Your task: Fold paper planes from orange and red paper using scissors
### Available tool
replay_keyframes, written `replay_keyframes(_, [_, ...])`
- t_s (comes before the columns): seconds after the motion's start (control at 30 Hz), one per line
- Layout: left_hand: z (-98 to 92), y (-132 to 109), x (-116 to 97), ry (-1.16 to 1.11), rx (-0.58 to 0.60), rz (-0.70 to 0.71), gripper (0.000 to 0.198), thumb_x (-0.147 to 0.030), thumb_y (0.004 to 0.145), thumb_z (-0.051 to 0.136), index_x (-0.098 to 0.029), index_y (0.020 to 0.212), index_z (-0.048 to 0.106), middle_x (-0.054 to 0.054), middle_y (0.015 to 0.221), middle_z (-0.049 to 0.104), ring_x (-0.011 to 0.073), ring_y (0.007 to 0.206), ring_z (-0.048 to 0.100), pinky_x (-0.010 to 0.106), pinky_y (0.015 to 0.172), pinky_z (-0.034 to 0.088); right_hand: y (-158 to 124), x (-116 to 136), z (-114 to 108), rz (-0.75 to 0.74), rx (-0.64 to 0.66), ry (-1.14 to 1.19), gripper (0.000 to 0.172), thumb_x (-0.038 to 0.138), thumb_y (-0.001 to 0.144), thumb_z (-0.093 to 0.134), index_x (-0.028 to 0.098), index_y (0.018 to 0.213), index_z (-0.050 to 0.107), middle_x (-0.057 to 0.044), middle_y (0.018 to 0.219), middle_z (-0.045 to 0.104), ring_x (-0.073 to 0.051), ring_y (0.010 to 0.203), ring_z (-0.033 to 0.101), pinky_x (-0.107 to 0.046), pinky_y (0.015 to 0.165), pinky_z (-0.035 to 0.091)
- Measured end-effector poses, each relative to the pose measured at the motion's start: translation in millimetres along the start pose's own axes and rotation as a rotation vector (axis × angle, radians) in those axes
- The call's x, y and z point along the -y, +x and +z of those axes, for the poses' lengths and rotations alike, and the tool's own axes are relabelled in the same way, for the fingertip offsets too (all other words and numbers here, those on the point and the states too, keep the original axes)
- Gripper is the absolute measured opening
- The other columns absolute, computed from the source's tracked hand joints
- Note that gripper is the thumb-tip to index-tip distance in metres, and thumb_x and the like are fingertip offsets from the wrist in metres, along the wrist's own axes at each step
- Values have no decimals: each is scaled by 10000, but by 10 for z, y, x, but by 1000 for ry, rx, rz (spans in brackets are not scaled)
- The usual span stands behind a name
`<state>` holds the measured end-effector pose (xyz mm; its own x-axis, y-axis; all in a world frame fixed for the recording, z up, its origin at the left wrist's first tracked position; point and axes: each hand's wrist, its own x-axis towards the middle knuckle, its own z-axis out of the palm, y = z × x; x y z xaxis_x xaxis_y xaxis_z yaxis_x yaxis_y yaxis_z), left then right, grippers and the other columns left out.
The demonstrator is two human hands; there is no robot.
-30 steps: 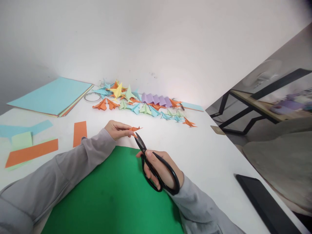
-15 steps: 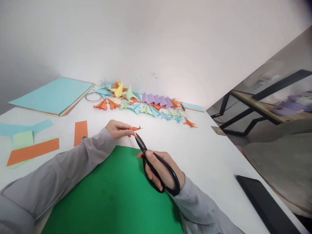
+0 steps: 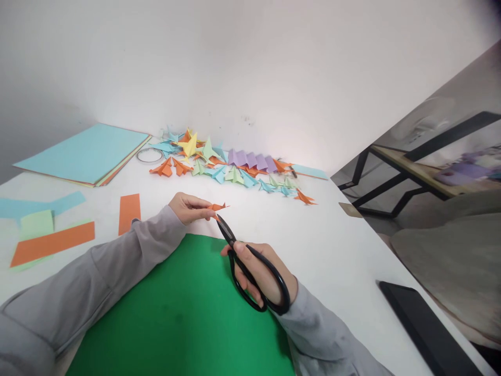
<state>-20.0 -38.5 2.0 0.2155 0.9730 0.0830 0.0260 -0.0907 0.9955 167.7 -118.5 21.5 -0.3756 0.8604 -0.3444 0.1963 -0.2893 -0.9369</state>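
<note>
My left hand point(image 3: 189, 207) pinches a small folded orange paper piece point(image 3: 217, 207) just above the white table point(image 3: 321, 245). My right hand point(image 3: 261, 272) has its fingers through the loops of black scissors point(image 3: 250, 269). The blades point up and left, with their tips right at the orange piece. Both hands hover over the far edge of a large green sheet point(image 3: 183, 313) lying in front of me. Grey sleeves cover both arms.
A row of folded paper figures point(image 3: 230, 164) in orange, blue, green, yellow and purple lies along the wall. A stack of coloured sheets point(image 3: 84, 154) and a tape ring point(image 3: 149, 155) sit far left. Orange, green and blue strips point(image 3: 52, 243) lie left. A black flat object point(image 3: 426, 329) rests near the right edge.
Almost nothing differs: the scissors and my right hand have shifted very slightly, while my left hand keeps the same pinch on the orange piece.
</note>
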Motion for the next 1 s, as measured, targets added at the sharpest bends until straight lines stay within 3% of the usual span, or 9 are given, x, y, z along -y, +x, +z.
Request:
replay_keyframes(0.33, [-30, 34, 53, 0, 36, 13, 118, -234, 573, 770, -154, 653, 737, 7, 522, 650, 83, 447, 492, 187, 375, 320, 10, -9, -9, -5, 11, -22, 652, 727, 720, 441, 118, 904, 583, 81, 355, 441, -52, 210, 309, -167, 227, 228])
replay_keyframes(0.73, [15, -11, -19, -17, -15, -23, 52, -164, 583, 734, -163, 634, 743, -8, 493, 624, 35, 362, 349, 187, 337, 212, 3, 10, -2, -17, 0, -25, 585, 678, 724, 493, 121, 872, 592, 89, 335, 425, -49, 212, 298, -169, 234, 223])
replay_keyframes(0.87, [-21, 21, 14, -62, -51, -32, 84, -177, 575, 757, -162, 656, 742, -9, 494, 621, 32, 353, 356, 185, 344, 243, -20, 28, -1, -22, 0, -31, 589, 684, 731, 476, 125, 874, 594, 87, 343, 424, -53, 216, 289, -180, 242, 221])
replay_keyframes(0.93, [-45, 48, 43, -127, -104, -36, 101, -205, 581, 768, -162, 666, 736, -7, 510, 624, 36, 352, 393, 182, 347, 265, -8, 11, -40, -34, -54, -70, 590, 684, 746, 450, 128, 879, 599, 83, 358, 425, -58, 224, 289, -194, 254, 226])
replay_keyframes(1.0, [-62, 74, 71, -202, -132, -47, 121, -248, 598, 771, -156, 665, 727, -3, 530, 625, 39, 346, 420, 179, 339, 275, 39, -40, -125, -77, -193, -173, 569, 661, 752, 466, 131, 906, 602, 75, 385, 441, -75, 251, 332, -212, 284, 257])
